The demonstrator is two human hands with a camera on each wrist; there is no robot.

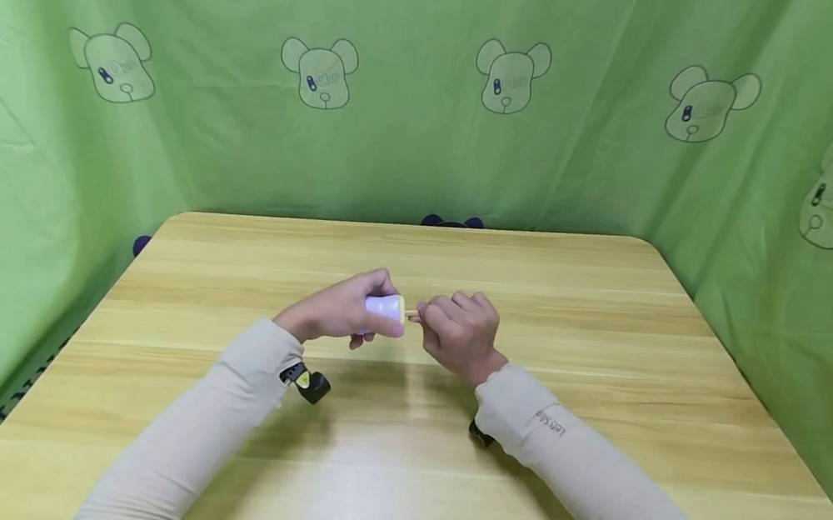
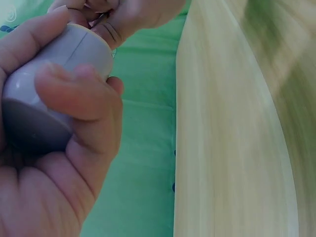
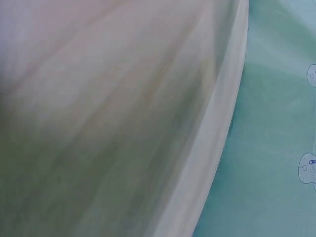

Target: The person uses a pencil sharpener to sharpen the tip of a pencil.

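Note:
Over the middle of the table, my left hand (image 1: 342, 310) grips a small lavender container (image 1: 384, 305) lying on its side, its yellow-rimmed end facing right. Seen from the left wrist, the container (image 2: 81, 52) has a smooth rounded body with a darker base, and the left fingers (image 2: 81, 98) wrap round it. My right hand (image 1: 461, 331) is close to the yellow rim with fingers curled, pinching a thin pale stick (image 1: 412, 313) that spans the short gap to the container. Most of the stick is hidden by the right fingers. The right wrist view does not show the hand.
The wooden table (image 1: 379, 491) has rounded far corners. A green curtain (image 1: 411, 159) with bear-head prints surrounds its back and sides. Each wrist wears a small black camera, the left one (image 1: 314, 387) hanging below the sleeve.

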